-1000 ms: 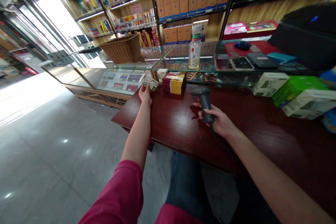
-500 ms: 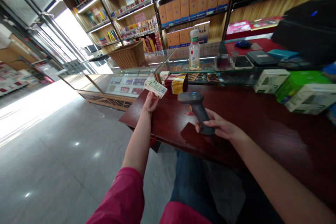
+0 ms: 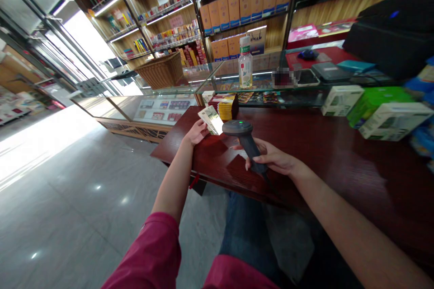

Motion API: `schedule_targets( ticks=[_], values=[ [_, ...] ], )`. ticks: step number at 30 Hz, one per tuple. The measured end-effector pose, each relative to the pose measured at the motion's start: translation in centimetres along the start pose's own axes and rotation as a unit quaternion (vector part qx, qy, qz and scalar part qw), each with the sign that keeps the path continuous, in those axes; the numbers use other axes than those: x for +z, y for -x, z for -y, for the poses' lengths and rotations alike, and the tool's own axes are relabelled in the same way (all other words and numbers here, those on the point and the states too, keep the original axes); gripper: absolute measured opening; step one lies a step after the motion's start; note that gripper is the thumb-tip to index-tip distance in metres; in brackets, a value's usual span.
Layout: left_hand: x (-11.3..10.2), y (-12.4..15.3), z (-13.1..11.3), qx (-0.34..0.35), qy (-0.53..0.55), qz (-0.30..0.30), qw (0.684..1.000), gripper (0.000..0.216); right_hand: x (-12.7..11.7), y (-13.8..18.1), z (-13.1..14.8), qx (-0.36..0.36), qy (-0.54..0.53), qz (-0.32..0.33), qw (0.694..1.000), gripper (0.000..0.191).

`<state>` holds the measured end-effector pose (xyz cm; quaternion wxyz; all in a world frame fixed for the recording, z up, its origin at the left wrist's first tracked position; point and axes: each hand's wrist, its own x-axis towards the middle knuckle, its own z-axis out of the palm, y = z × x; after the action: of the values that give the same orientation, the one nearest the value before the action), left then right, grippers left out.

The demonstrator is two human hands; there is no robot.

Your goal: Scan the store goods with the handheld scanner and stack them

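**A:** Where's the pack?

**B:** In your left hand (image 3: 195, 133). The pack (image 3: 210, 120) is pinched at its near edge by the fingertips and held up over the near left end of the tabletop (image 3: 322, 144). A second ago it was farther out, by the stack (image 3: 225, 104). You've drawn it in and tipped it toward the scanner.

**A:** And the scanner?

**B:** Your right hand (image 3: 271, 159) is closed round the handle. The scanner (image 3: 242, 133) leans left, its head just beside the pack, nearly touching. A second ago it stood upright, well apart from the pack. A green light shows on top of the head.

**A:** What does that come to?

**B:** The gap has closed, and the pack now sits at the scanner's front end. I can't tell whether it has read.

**A:** Surroundings?

**B:** The stack is behind the pack, at the foot of the glass case (image 3: 162, 110). A bottle (image 3: 245, 65) stands on the glass. White and green boxes (image 3: 376, 101) lie well to your right.
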<state>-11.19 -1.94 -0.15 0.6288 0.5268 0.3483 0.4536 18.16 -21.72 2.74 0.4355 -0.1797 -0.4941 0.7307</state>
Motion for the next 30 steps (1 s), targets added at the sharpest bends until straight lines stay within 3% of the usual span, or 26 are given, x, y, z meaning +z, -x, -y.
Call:
schedule_targets(
  ticks=[6,12,15,19,25,27,30],
  values=[
    [1.3,1.0,-0.9,-0.014,-0.003,0.028,0.999,0.051,-0.4,0.2,0.1,-0.019,-0.002,-0.058,0.998,0.059],
    [6.0,2.4,-0.4,-0.02,-0.068,0.058,0.996,0.053,-2.4,3.2,1.3,-0.112,0.043,-0.256,0.959,0.051],
    [10.7,2.0,1.1,0.022,-0.106,0.094,0.99,0.048,-3.4,6.8,2.6,-0.132,0.082,-0.314,0.937,0.049],
    [19.4,-0.1,4.1,0.103,-0.118,0.147,0.977,0.053,-3.8,12.1,4.4,-0.147,0.142,-0.367,0.908,0.05],
    [32.6,-3.9,8.2,0.158,-0.125,0.108,0.973,0.035,-4.9,17.2,4.4,-0.168,0.203,-0.451,0.852,0.051],
    [35.5,-4.7,8.9,0.166,-0.135,0.098,0.972,0.031,-5.4,17.6,4.0,-0.174,0.199,-0.461,0.847,0.048],
    [38.2,-5.7,9.2,0.194,-0.188,0.068,0.96,0.026,-5.8,17.5,3.8,-0.164,0.19,-0.457,0.853,0.048]
  ],
)
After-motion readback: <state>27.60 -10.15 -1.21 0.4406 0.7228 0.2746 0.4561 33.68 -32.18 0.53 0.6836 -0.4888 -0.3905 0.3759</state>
